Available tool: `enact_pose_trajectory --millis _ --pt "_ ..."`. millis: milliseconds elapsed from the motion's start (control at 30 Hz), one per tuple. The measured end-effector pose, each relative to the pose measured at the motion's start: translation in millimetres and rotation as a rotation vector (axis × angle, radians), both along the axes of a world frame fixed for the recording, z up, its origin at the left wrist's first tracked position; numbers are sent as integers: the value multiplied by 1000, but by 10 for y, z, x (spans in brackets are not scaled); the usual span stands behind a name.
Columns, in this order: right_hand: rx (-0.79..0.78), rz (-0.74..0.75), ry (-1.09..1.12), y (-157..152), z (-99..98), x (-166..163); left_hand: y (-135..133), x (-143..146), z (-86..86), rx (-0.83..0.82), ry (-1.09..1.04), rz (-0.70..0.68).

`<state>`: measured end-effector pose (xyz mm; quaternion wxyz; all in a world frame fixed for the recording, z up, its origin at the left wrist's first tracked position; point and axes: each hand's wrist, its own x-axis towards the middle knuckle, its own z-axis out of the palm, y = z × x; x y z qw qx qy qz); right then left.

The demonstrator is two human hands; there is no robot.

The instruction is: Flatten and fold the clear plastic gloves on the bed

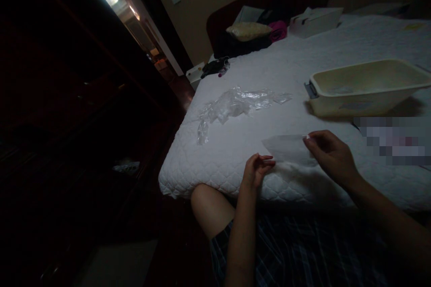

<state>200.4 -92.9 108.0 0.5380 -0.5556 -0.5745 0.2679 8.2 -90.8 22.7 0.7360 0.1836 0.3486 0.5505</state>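
A thin translucent plastic bag [290,149] hangs just above the bed's near edge. My right hand [332,156] pinches its upper right corner between thumb and fingertips. At the bag's lower left side is my left hand [257,170], its fingers apart and stretched toward the plastic; I cannot tell if they touch it. Farther back, a crumpled heap of clear plastic wrappers [232,103] lies spread across the white quilted bed cover [188,166].
A cream plastic tub [357,104] with a grey handle stands on the bed at right. Behind are a white box [316,22], a pale cushion [249,31] and dark clothes. Dark furniture lines the left, beside a lit doorway. A pixelated patch covers something below the tub.
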Motion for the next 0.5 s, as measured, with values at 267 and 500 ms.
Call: enact_pose_trajectory --millis 267,500 --pt "-139 134 286 22 180 136 -6 37 10 131 110 122" --pt "-184 460 -21 -22 126 61 -129 98 118 312 130 50"
